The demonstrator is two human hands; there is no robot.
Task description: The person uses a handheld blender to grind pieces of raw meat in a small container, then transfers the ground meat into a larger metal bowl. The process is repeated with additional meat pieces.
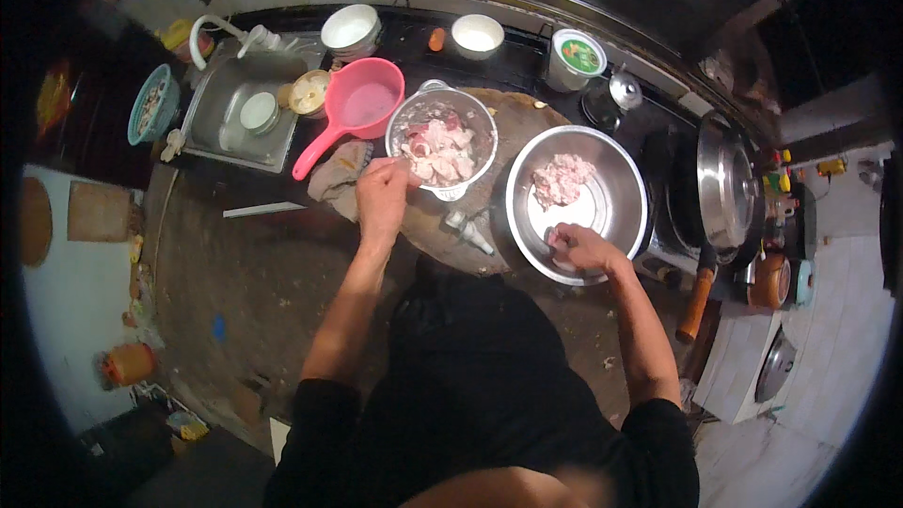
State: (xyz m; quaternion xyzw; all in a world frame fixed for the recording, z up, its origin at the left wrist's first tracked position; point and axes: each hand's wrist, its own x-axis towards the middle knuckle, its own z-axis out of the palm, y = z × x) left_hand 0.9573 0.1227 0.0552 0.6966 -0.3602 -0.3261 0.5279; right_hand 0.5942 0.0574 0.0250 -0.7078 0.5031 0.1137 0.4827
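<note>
My left hand [383,196] is at the near left rim of a two-handled metal pot [487,109] holding pale pink pieces of raw meat [441,152]. Its fingers are curled together, and whether something is pinched in them is unclear. Inside a wide stainless steel bowl [621,169], my right hand [587,248] reaches low over the near side, its fingers closed around a small pinkish piece, apparently meat. A mound of minced meat [562,180] lies towards the back of that bowl. Between the two vessels, a white nozzle-like fitting [471,233] rests on a round wooden board [525,113].
A pink dipper [367,95] and a grey cloth [342,176] are left of the pot. Farther left is a steel sink [211,127] with a bowl inside. White bowls [350,28], a lidded tub [578,56] and a kettle [621,95] line the back. A lidded pan [723,183] stands right.
</note>
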